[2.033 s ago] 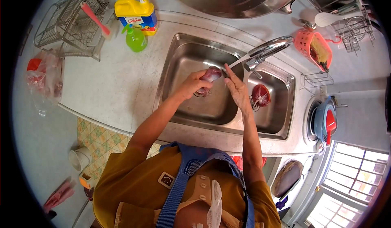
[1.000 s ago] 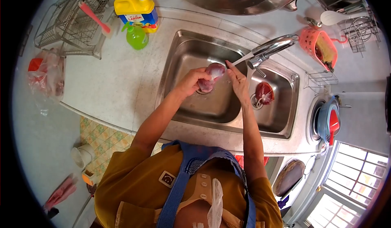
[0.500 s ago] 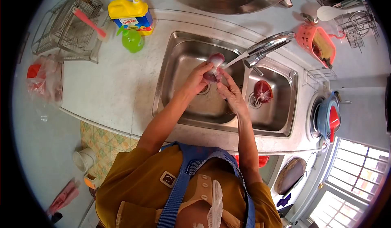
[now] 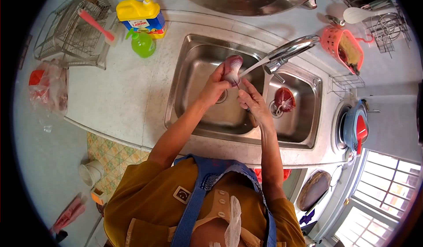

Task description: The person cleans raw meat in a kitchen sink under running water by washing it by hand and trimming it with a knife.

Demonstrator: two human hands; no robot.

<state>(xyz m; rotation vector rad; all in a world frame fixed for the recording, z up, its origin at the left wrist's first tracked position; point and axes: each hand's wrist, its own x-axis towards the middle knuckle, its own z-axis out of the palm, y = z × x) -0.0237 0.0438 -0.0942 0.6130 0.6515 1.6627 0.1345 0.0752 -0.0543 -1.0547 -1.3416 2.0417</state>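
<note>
My left hand (image 4: 217, 86) grips a reddish-purple piece of organ meat (image 4: 232, 65) with a white middle, above the large sink basin (image 4: 198, 68). Water from the faucet (image 4: 288, 48) runs onto the meat's right side. My right hand (image 4: 255, 102) is closed on a small knife whose brown handle (image 4: 252, 119) sticks out below the palm. Its thin blade reaches up to the lower edge of the meat. In the small basin to the right, a second dark red piece of meat (image 4: 285, 99) with white strands lies by the drain.
A yellow-and-blue detergent jug (image 4: 143, 20) and a green pump bottle (image 4: 143, 45) stand left of the sink, near a wire dish rack (image 4: 75, 31). Behind the sink is a large steel lid (image 4: 246, 0). A pink basket (image 4: 341, 48) hangs at right, above a blue basin (image 4: 352, 126).
The meat has been turned more upright in my left hand, showing more of its white middle. My right hand has shifted slightly down and right, and the knife's handle now shows.
</note>
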